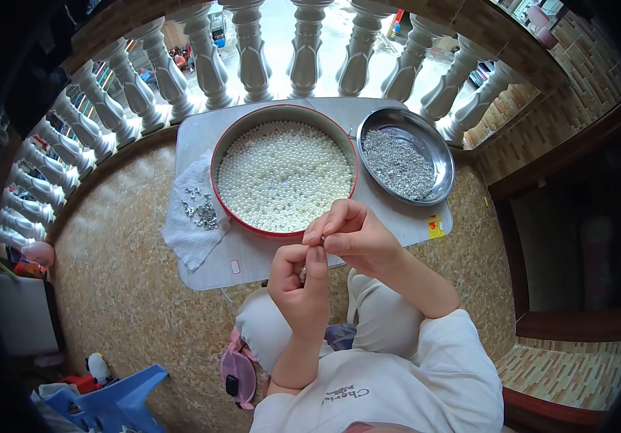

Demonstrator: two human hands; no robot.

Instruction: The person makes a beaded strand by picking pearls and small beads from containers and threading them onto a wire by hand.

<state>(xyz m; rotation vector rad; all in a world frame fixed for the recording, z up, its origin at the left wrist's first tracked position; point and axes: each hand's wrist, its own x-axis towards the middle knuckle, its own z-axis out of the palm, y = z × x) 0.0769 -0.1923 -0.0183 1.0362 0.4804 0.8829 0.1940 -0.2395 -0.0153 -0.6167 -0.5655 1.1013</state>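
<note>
My left hand (299,285) is closed, thumb against bent fingers, around a small shiny beaded piece (302,274) that shows only in part. Touching its fingertips, my right hand (357,234) pinches a tiny thing (323,239) too small to name. Both hands are raised over the table's near edge, just in front of a round red-rimmed tin (215,189) full of white pearl beads (281,169). To the right, a steel bowl (446,169) holds small silvery pieces (400,164). Silver metal fittings (202,213) lie on a white cloth (196,249) at the left.
The low white table (252,267) stands against a white balustrade (249,58). A yellow sticker (436,226) marks its right corner. On the floor at lower left is a blue plastic stool (119,400). A pink bag (238,372) rests beside my leg.
</note>
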